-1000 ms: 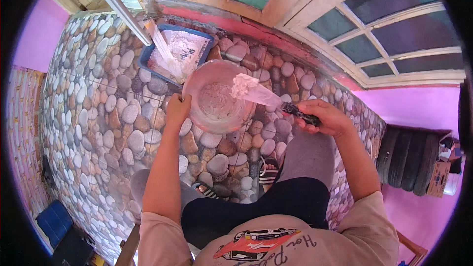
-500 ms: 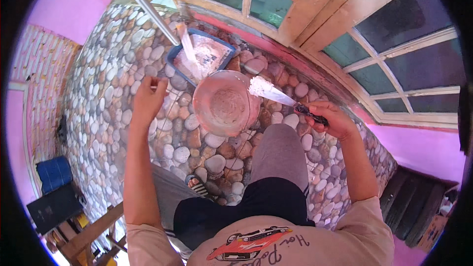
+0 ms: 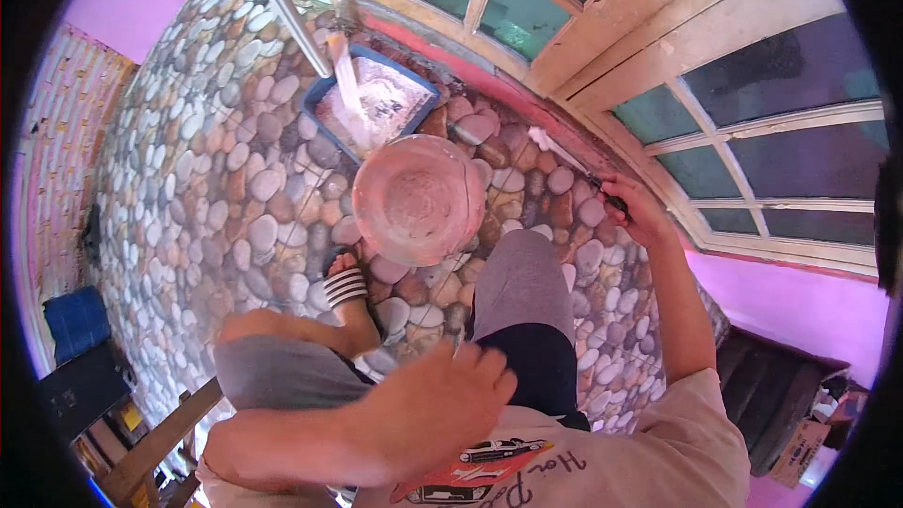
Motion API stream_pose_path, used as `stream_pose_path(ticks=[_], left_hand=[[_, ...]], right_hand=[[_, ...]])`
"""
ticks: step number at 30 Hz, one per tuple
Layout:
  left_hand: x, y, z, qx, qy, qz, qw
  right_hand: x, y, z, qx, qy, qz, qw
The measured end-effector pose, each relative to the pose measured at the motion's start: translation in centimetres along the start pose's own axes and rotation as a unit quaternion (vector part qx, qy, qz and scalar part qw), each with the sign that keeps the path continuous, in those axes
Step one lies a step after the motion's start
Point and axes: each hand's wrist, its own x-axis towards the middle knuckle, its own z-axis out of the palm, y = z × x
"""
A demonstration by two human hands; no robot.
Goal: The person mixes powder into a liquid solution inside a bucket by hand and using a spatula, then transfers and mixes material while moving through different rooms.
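Observation:
My right hand grips the black handle of a putty knife out to the right, by the foot of the wall. A white lump of paste sits on its blade tip, and the blade is seen nearly edge-on. My left hand is in front of my shirt with its fingers curled; what they may hold is hidden. A reddish plastic basin, smeared inside with pale residue, stands on the floor before my knees. Behind it lies a blue dustpan with white powder. A pale brush-like tool leans in it.
A long grey handle rises from the dustpan. Window-paned wooden doors run along the far right above a red sill. Pebble-patterned flooring surrounds me. Dark wooden steps stand at the right, and a wooden frame at lower left.
My left hand has swung from beside the basin back to my shirt. My right hand has moved the putty knife slightly right, away from the basin and nearer the wall, turning its blade edge-on.

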Motion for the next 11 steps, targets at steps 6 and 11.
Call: stream_pose_path(ticks=[6,11], left_hand=[[-2.9,1.5,-0.9,0.110,0.009,-0.001,0.994],[-3.8,0.4,0.7,0.118,0.120,0.036,0.985]], right_hand=[[2.4,0.5,-1.0,-0.232,0.059,-0.037,0.970],[5.9,-1.0,0.7,-0.505,0.124,-0.214,0.827]])
